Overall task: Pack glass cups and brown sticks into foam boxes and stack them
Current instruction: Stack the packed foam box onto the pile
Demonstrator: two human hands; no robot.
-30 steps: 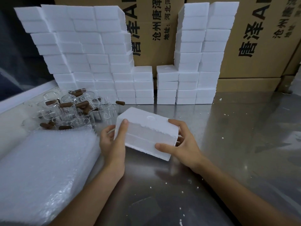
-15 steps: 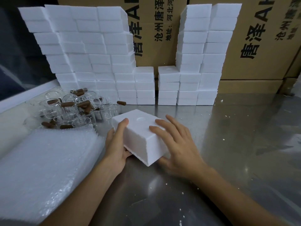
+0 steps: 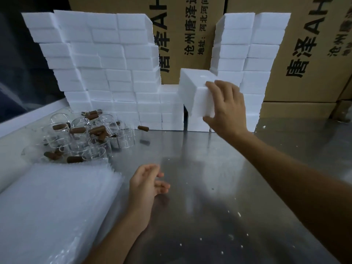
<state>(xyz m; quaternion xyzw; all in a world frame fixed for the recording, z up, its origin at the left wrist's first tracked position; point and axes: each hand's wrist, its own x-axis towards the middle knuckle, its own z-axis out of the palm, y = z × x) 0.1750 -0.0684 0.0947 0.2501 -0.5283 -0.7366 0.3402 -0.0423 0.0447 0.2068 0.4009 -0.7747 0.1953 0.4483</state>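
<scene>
My right hand [image 3: 226, 105] grips a white foam box [image 3: 196, 90] by its near side and holds it up at the gap between the two foam stacks, above the short column on the right of the gap. My left hand [image 3: 146, 185] hovers over the metal table with relaxed fingers and holds nothing. A cluster of clear glass cups [image 3: 80, 138] with brown sticks [image 3: 77, 130] lying among them sits at the left. One brown stick [image 3: 143, 128] lies alone by the foot of the left stack.
A tall wall of foam boxes [image 3: 99, 69] stands at the back left, another stack [image 3: 253, 60] at the back right. Cardboard cartons [image 3: 312, 54] rise behind them. A pile of bubble wrap sheets [image 3: 51, 212] covers the near left of the steel table [image 3: 219, 197].
My right hand lifted the foam box off the table and carried it back to the stacks. My left hand let go of the box and stayed near the table.
</scene>
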